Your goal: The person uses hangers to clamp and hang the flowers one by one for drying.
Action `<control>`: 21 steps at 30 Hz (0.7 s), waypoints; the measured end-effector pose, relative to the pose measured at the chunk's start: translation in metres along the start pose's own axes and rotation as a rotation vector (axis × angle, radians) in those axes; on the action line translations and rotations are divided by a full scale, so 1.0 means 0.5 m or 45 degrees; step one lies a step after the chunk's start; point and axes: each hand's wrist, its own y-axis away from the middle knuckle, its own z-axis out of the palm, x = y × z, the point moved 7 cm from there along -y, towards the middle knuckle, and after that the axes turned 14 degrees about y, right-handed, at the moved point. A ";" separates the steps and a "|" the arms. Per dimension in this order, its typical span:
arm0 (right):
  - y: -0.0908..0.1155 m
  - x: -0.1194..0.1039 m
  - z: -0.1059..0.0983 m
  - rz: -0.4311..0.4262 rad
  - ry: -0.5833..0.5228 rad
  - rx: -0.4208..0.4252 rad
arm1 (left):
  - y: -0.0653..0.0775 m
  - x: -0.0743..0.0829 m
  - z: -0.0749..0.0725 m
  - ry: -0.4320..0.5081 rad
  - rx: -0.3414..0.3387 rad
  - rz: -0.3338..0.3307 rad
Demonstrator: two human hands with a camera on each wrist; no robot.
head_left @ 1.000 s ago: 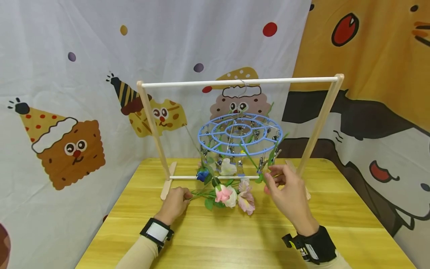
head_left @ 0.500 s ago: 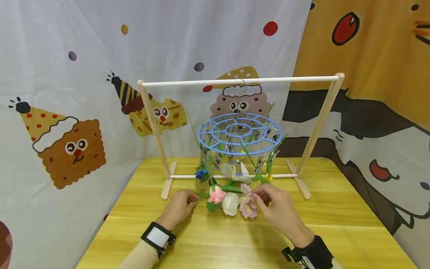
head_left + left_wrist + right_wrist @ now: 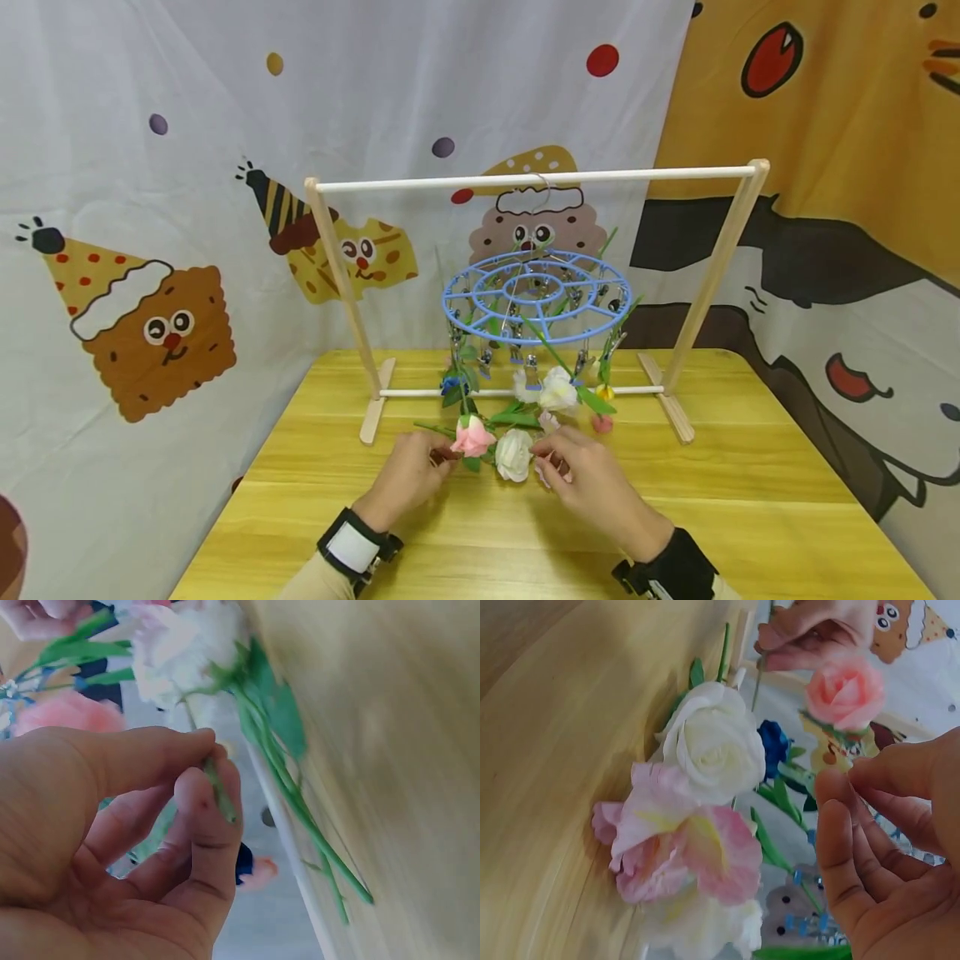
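Low at the front left of the rack, my left hand pinches a thin green stem between thumb and fingertips. The pink rose is right by those fingers in the head view. Beside it a white rose lies on the table with its green stems. My right hand is just right of this rose, overlapping a pale pink ruffled flower in the head view. Its thumb and fingers are loosely bent, with nothing seen between them in the right wrist view.
A blue round clip hanger hangs from a wooden rack. Its metal clips hold flowers head down, among them a white flower, a blue rose and a yellow flower. The wooden table extends towards me.
My right hand has come down and left from the hanger's right side to the flowers on the table. My left hand has shifted slightly right. The hanging flowers have swung a little.
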 end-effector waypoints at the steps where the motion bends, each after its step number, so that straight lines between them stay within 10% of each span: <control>1: -0.002 -0.006 0.004 -0.031 0.007 -0.002 | 0.002 0.008 0.003 0.020 -0.013 0.006; 21: -0.049 -0.042 0.085 -0.247 0.225 -0.127 | 0.039 0.115 0.016 0.113 -0.095 0.016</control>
